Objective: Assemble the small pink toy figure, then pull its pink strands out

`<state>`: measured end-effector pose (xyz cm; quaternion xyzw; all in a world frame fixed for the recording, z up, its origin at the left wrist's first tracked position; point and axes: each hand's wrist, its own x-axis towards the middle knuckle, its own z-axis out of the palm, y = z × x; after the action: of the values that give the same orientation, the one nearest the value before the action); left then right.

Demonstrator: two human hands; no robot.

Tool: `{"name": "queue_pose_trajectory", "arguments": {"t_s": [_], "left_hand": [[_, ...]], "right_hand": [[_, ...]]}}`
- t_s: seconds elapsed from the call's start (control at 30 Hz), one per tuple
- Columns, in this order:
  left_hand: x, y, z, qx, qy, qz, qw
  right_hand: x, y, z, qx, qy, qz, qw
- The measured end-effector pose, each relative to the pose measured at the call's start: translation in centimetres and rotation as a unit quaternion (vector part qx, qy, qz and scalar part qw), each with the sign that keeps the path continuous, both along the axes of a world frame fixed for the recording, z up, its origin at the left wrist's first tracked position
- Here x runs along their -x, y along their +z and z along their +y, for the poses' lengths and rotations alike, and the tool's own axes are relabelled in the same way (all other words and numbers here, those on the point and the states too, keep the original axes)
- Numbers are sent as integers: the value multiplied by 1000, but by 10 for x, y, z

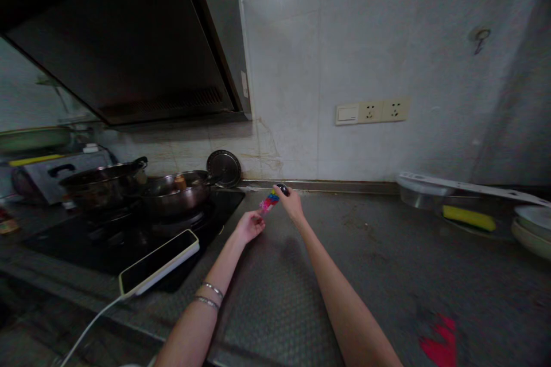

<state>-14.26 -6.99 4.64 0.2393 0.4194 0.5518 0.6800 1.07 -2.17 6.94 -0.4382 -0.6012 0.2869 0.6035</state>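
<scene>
Counter (387, 252): right hand (289, 199) fingers grip colourful packet (269, 202), left hand (249, 225) touching.

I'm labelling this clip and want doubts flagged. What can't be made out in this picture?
All in the head view:
The colourful item at the right hand: too small and blurred to identify; the fingers cover its dark end.
The left hand: grip or mere touch on the item, unclear.
What is in the pan: dim and small.
The bowls: cut off by the right edge.
</scene>
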Motion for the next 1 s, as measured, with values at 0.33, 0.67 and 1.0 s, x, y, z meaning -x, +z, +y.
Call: {"name": "queue_pose_trajectory", "arguments": {"t_s": [0.33,0.67,1.0], "left_hand": [[-14,10,-11,-40,-70,-54,995],[-21,3,-4,-42,-9,-71,997],[-15,2,-5,-18,-19,-156,987]], "right_hand": [[14,0,0,89,127,172,973],[24,-7,2,110,196,257,940],[25,-8,1,108,264,256,924]]}}
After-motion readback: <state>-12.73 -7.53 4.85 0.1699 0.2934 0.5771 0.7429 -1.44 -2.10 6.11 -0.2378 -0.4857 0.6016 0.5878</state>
